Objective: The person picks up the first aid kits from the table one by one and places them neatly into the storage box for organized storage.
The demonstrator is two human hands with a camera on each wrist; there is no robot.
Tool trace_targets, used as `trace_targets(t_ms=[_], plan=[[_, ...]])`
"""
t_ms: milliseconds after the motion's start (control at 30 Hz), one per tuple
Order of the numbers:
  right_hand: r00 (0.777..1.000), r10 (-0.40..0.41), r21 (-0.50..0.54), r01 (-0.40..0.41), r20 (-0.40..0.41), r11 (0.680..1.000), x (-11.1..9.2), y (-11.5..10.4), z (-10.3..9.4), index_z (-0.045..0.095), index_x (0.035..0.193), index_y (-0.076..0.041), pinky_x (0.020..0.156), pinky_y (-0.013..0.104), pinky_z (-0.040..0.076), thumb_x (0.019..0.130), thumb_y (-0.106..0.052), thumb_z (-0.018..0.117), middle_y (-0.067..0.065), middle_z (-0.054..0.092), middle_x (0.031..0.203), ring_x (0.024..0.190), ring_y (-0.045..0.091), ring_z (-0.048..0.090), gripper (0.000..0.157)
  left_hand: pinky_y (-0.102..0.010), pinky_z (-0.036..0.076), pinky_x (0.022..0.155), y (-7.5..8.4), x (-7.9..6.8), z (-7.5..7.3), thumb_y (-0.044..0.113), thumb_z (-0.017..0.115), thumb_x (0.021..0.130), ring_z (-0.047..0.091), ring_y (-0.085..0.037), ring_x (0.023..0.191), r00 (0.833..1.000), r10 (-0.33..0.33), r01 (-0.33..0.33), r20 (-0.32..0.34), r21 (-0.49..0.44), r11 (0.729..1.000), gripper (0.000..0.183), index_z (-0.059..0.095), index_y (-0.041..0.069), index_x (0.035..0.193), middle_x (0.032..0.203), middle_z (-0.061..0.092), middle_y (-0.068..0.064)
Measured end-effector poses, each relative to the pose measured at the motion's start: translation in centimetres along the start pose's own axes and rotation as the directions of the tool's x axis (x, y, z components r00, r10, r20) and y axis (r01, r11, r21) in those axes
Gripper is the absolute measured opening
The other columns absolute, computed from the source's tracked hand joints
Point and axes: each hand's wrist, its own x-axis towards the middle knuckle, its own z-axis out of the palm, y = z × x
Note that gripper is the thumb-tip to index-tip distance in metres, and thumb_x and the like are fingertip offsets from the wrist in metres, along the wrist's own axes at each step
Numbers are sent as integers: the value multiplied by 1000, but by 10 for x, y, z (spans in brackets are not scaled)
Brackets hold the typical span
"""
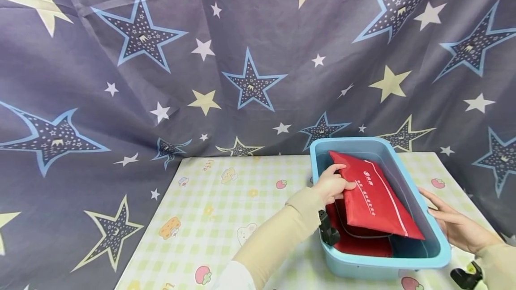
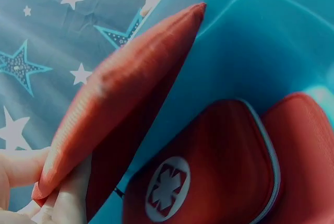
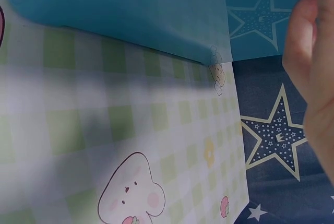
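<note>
My left hand (image 1: 331, 185) pinches the left edge of a flat red pouch (image 1: 375, 196) with white lettering and a white stripe, thumb on top and fingers underneath. The pouch is tilted inside a light blue plastic tub (image 1: 411, 173). Beneath it, the left wrist view shows a red zippered case (image 2: 214, 166) with a white medical emblem. Another red case (image 2: 308, 145) lies beside that one, partly hidden. At the outside of the tub's right wall is my right hand (image 1: 455, 227), its extended fingers right at the rim.
The tub stands toward the right of a table covered with a green-and-white checked cloth (image 1: 225, 209) printed with cartoon figures. Behind the table hangs a dark curtain (image 1: 282, 26) with stars. Small black devices (image 1: 328, 229) sit at both wrists.
</note>
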Motion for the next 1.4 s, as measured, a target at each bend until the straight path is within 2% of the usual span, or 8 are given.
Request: trace_targets(t_ms=[233, 600, 1000, 1400], plan=[[1000, 3, 16, -3, 18, 1000, 1, 1, -1, 31, 144, -40, 106, 37, 40, 100, -4, 3, -10, 45, 144, 131, 18, 46, 64, -50, 55, 79, -6, 3, 3, -9, 65, 81, 66, -30, 88, 1000, 8, -8, -12, -2, 1000, 47, 54, 16, 120, 99, 58, -9], [998, -15, 60, 12, 63, 998, 2, 2, -2, 30, 146, -39, 108, 36, 38, 100, -3, 1, -8, 42, 147, 133, 18, 42, 65, -52, 54, 80, -9, 4, 6, -8, 66, 80, 66, -32, 88, 1000, 26, -25, -10, 92, 995, 43, 55, 17, 114, 96, 60, -9], [998, -14, 61, 11, 53, 998, 1, 2, -1, 29, 145, -39, 108, 37, 38, 100, -4, 1, -9, 42, 147, 133, 19, 42, 64, -53, 54, 79, -11, 3, 8, -7, 68, 79, 64, -29, 86, 1000, 20, -17, -22, 153, 988, 45, 55, 18, 116, 95, 60, -9], [998, -20, 61, 16, 65, 998, 1, 2, -1, 30, 145, -39, 108, 37, 38, 100, -4, 1, -6, 43, 147, 133, 19, 43, 65, -52, 55, 78, -10, 0, 7, -7, 67, 80, 64, -29, 85, 999, 25, -21, -23, 166, 986, 46, 55, 17, 116, 93, 61, -9]])
